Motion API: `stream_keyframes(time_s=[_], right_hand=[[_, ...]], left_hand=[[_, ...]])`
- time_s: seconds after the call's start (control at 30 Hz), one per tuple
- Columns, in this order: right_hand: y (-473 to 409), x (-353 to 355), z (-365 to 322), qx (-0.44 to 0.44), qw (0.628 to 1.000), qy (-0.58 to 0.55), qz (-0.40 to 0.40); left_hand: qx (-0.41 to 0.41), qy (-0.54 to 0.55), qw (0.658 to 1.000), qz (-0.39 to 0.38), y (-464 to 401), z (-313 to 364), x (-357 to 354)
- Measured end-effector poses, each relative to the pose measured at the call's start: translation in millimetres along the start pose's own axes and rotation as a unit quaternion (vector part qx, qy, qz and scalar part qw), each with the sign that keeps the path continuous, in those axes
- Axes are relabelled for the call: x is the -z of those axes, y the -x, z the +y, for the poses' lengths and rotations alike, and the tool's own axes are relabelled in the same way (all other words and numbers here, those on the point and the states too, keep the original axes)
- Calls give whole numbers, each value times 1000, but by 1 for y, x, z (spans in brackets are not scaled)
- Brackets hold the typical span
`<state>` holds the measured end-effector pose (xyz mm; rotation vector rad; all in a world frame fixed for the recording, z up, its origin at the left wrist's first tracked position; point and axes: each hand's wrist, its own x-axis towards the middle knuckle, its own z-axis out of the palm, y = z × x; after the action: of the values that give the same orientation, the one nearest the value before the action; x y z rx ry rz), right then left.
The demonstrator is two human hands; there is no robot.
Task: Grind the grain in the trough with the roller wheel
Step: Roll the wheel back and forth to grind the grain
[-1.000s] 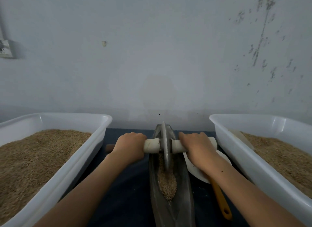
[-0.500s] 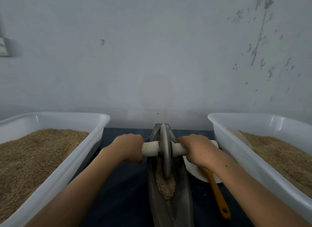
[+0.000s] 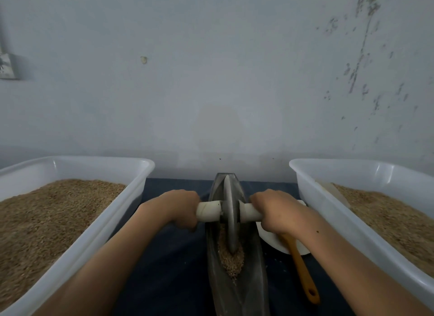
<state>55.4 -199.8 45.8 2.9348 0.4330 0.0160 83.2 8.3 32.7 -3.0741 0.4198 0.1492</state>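
A narrow dark metal trough (image 3: 254,266) runs away from me at the centre of the dark table. A grey roller wheel (image 3: 230,212) stands upright in it, on a white-wrapped axle handle (image 3: 209,211). My left hand (image 3: 175,207) is closed around the handle's left end, and my right hand (image 3: 277,211) around its right end. A small heap of brown grain (image 3: 231,260) lies in the trough just in front of the wheel, on my side.
Two large white plastic tubs of brown grain flank the trough: one at the left (image 3: 112,212), one at the right (image 3: 328,207). A white dish (image 3: 274,244) with an orange-handled tool (image 3: 303,272) lies right of the trough. A pale wall stands close behind.
The wheel and both hands have shifted slightly toward me along the trough. The grain heap stays in front of the wheel.
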Motion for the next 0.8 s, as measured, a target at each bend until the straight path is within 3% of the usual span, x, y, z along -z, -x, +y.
stream_keyframes(time_s=[0.13,0.33,0.4,0.5,0.7,0.8], right_hand=[[-1,0,1,-6,1000,-7,-9],[-13,-22,-2,-39,982,-4,183],[-13,-26,0,-36,979,-15,201],[-9,-22,3,-15,987,-25,159],[1,3,1,11,1000,-5,-11],[4,4,3,12,999,-35,-37]], left_hand=[[15,0,1000,13,-2,2,-2],[43,-50,973,223,-6,7,-11],[37,-55,967,247,-6,8,-12],[17,-56,976,210,-5,6,-9],[12,2,1000,-24,0,2,1],[8,15,998,-52,-1,2,2]])
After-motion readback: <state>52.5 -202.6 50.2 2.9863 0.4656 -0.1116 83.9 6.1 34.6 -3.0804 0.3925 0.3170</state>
